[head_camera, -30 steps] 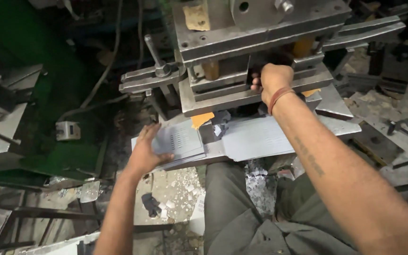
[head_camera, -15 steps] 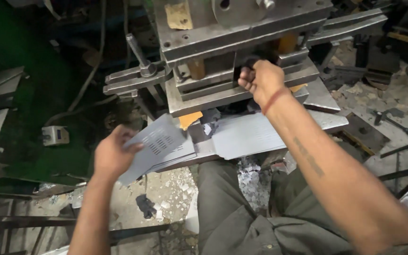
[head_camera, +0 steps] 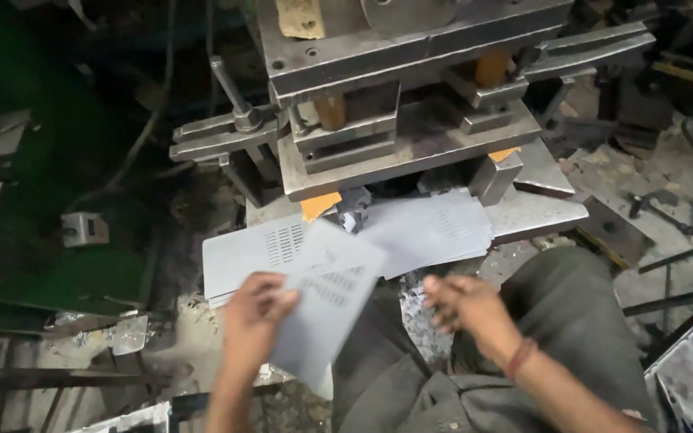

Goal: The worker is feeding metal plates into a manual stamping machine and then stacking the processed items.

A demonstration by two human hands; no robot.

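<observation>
Head view: the left hand [head_camera: 254, 317] is gripping a slotted metal sheet [head_camera: 326, 309] by its edge, tilted, in front of the press [head_camera: 395, 104]; the right hand [head_camera: 467, 309] is hanging empty, fingers loosely apart, beside it.

Two bare hands were in view: the left hand [head_camera: 254, 317] and the right hand [head_camera: 468, 309]. One loose grey slotted metal sheet [head_camera: 326, 309] was counted in the left hand's grip. Two flat stacks of the same grey slotted sheets lay at the machine's foot, a left stack [head_camera: 254, 256] and a right stack [head_camera: 435, 232]; the number of sheets within each could not be told. One heavy grey steel press die [head_camera: 411, 120] stood above them. Two orange guide posts [head_camera: 330, 112] [head_camera: 491, 68] showed between its plates. One long threaded clamp bolt [head_camera: 230, 88] rose at its left side.
</observation>
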